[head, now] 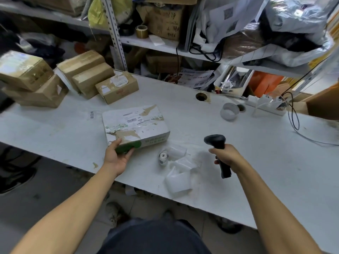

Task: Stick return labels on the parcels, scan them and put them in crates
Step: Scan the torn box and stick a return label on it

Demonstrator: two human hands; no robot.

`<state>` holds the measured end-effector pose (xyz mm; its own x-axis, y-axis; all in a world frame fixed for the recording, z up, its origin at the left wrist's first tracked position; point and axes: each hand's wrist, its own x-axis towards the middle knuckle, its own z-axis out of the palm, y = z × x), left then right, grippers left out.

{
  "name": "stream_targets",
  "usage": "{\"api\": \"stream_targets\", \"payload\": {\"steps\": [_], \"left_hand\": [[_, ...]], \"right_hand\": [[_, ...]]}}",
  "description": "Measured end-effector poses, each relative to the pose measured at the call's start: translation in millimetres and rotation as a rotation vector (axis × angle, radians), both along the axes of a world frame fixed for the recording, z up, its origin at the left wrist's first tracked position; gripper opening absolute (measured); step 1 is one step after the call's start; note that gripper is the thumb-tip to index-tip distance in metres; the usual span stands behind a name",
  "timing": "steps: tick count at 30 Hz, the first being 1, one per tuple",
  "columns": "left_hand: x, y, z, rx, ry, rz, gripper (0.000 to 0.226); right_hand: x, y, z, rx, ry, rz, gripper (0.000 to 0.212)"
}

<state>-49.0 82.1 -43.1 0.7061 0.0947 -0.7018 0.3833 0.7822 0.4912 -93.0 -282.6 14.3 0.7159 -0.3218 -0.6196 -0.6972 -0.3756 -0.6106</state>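
A white parcel (134,123) with torn tape and a printed barcode label on top lies flat on the white table (256,153). My left hand (117,154) grips its near left corner, thumb on top and fingers curled under a green patch. My right hand (227,156) holds a black barcode scanner (217,149) by its handle above the table, right of the parcel, with the scanner head turned toward the parcel. A small roll of labels (163,157) lies between my hands beside curls of clear backing film (180,173).
Several brown cardboard parcels (88,77) are stacked at the table's back left. A clear tape roll (229,111), a cable hole (201,96) and a power strip (266,105) with cables sit at the back right. Cluttered metal shelves (152,43) rise behind the table.
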Motion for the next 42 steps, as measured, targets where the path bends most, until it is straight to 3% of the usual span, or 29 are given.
{"api": "stream_targets", "payload": {"steps": [3,7,9,10,12,14,16,19,21,23,27,29,32,34,36,39,42], "left_hand": [[-8,5,-8,-0.020,0.034,-0.001,0.019],[-14,4,-15,0.089,0.116,-0.087,0.023],[-19,4,-19,0.120,0.146,-0.121,0.032],[-21,3,-20,0.126,0.153,-0.123,0.039],[-25,-1,-22,0.139,0.158,-0.093,0.042],[-28,-9,-21,0.144,0.154,-0.049,0.029],[-31,-16,-18,0.132,0.148,0.032,0.023],[-36,-22,-18,0.097,0.140,0.165,0.033],[-40,-24,-19,0.076,0.149,0.204,0.041],[-45,-24,-22,0.130,0.196,0.202,0.042],[-67,-29,-26,0.538,0.255,0.004,0.025],[-83,-36,-26,0.841,0.149,-0.217,0.021],[-94,-44,-22,1.233,-0.259,-0.515,0.037],[-89,-51,-21,1.354,-0.513,-0.613,0.047],[-80,-58,-18,1.468,-0.638,-0.655,0.051],[-68,-67,-14,1.581,-0.734,-0.661,0.047],[-62,-67,-15,1.518,-0.746,-0.651,0.036]], "right_hand": [[-21,-2,-37,-0.048,0.074,-0.028,0.024],[-36,5,-56,-0.118,0.117,-0.033,0.029],[-41,11,-64,-0.289,0.125,0.001,0.039],[-44,16,-67,-0.437,0.094,0.007,0.055],[-49,34,-67,-0.635,-0.157,-0.014,0.077],[-48,58,-64,-0.659,-0.463,0.148,0.061],[-39,83,-65,-0.556,-0.596,0.423,0.044],[-17,117,-68,-0.400,-0.467,0.667,0.053],[0,131,-72,-0.337,-0.358,0.691,0.061],[15,138,-73,-0.249,-0.317,0.655,0.054],[27,137,-79,-0.137,-0.285,0.521,0.024],[28,134,-81,-0.039,-0.249,0.363,0.024],[26,134,-72,0.345,-0.135,0.079,0.026],[23,134,-61,0.509,-0.107,0.006,0.023],[20,134,-52,0.553,-0.101,-0.009,0.020],[16,136,-46,0.547,-0.089,-0.045,0.028],[15,134,-43,0.616,-0.098,-0.070,0.033]]}}
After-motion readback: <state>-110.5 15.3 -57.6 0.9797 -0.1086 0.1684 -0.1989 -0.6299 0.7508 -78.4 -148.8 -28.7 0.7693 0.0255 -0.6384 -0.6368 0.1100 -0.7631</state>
